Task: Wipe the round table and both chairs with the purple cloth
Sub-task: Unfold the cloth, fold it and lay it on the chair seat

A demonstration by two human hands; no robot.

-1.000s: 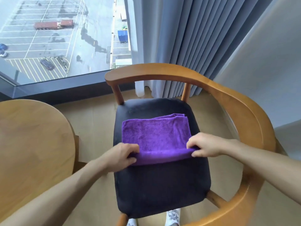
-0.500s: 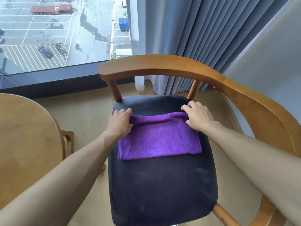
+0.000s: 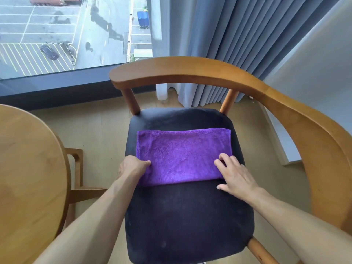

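The purple cloth (image 3: 182, 155) lies folded flat across the middle of the black seat (image 3: 186, 216) of a wooden armchair (image 3: 190, 70). My left hand (image 3: 132, 167) is at the cloth's near left corner, fingers curled round the edge and thumb on top. My right hand (image 3: 233, 176) lies over the near right corner, fingers lightly bent on the cloth and thumb on the seat just below the fold. The round wooden table (image 3: 28, 178) is at the left, partly out of view. No second chair shows.
The chair's curved armrest (image 3: 314, 149) wraps round the right side. A table leg frame (image 3: 76, 168) stands between table and chair. Behind are a dark window sill (image 3: 57, 90), grey curtains (image 3: 219, 44) and a white wall at right.
Both hands folded the cloth's near edge over to its far edge, then came back to the near corners. The cloth now lies flatter and half as deep.
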